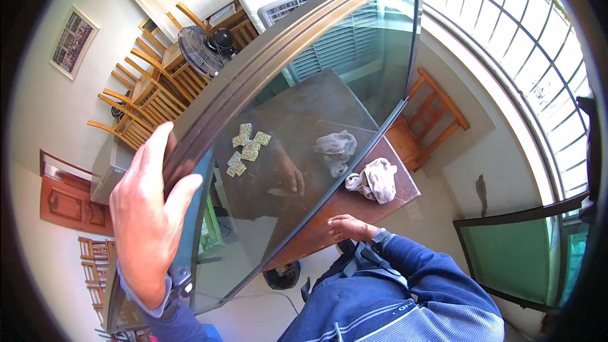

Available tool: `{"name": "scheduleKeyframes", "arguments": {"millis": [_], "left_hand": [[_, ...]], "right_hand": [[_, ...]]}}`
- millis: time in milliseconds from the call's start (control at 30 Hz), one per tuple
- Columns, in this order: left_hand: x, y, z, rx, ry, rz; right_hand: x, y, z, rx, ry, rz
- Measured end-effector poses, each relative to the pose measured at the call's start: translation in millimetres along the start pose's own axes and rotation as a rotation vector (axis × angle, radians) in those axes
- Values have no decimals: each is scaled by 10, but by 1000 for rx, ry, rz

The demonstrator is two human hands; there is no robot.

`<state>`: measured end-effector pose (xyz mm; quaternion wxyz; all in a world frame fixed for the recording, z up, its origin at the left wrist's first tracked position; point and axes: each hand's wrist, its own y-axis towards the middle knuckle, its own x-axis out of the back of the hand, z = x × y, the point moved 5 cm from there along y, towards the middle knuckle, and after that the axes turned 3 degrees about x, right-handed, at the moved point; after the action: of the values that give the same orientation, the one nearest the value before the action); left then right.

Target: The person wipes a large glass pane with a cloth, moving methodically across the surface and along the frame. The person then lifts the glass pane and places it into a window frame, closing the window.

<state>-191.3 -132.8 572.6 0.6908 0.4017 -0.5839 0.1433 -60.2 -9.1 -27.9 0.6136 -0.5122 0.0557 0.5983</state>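
My left hand [154, 209] grips the upper frame rail of a large glass window sash [294, 52], thumb on the near side and fingers over the far side. The sash stands tilted over a dark brown wooden table [399, 190]. My right hand [349, 228] is at the table's near edge, below the sash's lower edge, fingers slightly bent; nothing shows in it. A crumpled whitish rag [377, 180] lies on the table just beyond my right hand. The glass shows a reflection of the rag and a hand. Several small patterned squares [251, 147] show within the glass area.
Stacked wooden chairs [156, 85] and a black fan [202, 50] stand at the upper left. A wooden chair [422, 123] is by the barred window [517, 33]. Another framed pane [510, 256] leans at the right. A dark bin [282, 276] is on the floor below the table.
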Motion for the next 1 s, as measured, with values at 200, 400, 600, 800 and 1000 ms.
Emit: {"name": "scheduleKeyframes", "arguments": {"millis": [200,400,600,800,1000], "left_hand": [[72,-28,432,266,-310,204],[18,38,688,285,-290,173],[100,-165,898,375,-283,226],[161,-321,1074,398,-257,223],[267,-376,1149,386,-140,308]], "right_hand": [[106,570,-9,12,181,-21],[267,1099,-174,51,259,-409],[446,1385,-159,158,313,-497],[294,1052,129,222,71,-829],[870,131,1447,698,-303,-789]]}}
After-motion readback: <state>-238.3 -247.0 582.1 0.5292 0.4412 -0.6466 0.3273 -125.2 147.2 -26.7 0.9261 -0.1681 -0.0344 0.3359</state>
